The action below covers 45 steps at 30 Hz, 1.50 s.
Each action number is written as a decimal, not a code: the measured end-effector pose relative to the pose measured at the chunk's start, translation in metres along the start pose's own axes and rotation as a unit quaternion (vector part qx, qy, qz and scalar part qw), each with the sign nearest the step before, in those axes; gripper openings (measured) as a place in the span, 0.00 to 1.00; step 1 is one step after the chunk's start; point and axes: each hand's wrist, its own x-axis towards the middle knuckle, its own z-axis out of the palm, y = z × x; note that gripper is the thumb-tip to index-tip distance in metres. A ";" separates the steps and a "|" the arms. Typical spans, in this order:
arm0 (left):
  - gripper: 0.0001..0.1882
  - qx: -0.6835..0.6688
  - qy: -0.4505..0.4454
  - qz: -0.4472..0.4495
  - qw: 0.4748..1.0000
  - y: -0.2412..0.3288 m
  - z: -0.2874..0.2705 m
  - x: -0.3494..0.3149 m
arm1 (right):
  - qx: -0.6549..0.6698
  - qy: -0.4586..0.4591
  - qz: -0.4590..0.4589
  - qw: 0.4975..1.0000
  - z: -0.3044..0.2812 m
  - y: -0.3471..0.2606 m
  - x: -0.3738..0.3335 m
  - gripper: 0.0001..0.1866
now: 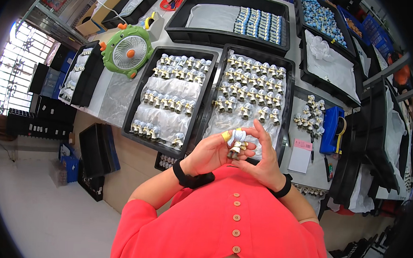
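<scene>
Figurine (236, 141) gripped by left hand (206, 153) near black tray (287, 105), near edge; right hand (266, 161) half-open; likely checking step; next needs light grip.

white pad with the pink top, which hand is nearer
Right. The right hand is left of the white pad, apart from it; the left hand is farther left.

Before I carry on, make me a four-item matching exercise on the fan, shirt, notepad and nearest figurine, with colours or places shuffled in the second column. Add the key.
Things
1. Fan
2. Nearest figurine
3. Notepad
4. Shirt

Colours or places
A. White with a pink top
B. Red, with buttons
C. Green with orange parts
D. Between left hand and right hand

Right pairs: 1-C, 2-D, 3-A, 4-B
</scene>
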 end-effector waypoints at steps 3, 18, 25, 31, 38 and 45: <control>0.24 -0.010 -0.001 -0.004 1.000 -0.001 -0.003 -0.001 | -0.003 -0.001 0.000 1.000 -0.001 0.002 -0.002 0.52; 0.23 0.000 0.033 0.013 0.999 -0.006 -0.011 0.000 | -0.029 0.005 -0.005 1.000 -0.003 0.002 -0.002 0.47; 0.23 0.000 0.022 0.013 1.000 -0.007 -0.014 0.002 | -0.016 0.007 0.015 1.000 -0.002 0.003 -0.002 0.45; 0.26 0.010 0.002 0.013 1.000 -0.005 -0.014 0.003 | -0.015 0.010 0.012 1.000 -0.002 0.003 -0.002 0.45; 0.30 0.025 0.005 0.033 0.999 -0.002 -0.012 -0.001 | -0.039 0.002 -0.010 0.999 -0.001 0.002 -0.001 0.45; 0.33 0.044 -0.020 0.041 0.998 -0.001 -0.011 -0.005 | -0.072 0.012 -0.067 0.995 0.004 0.004 -0.001 0.46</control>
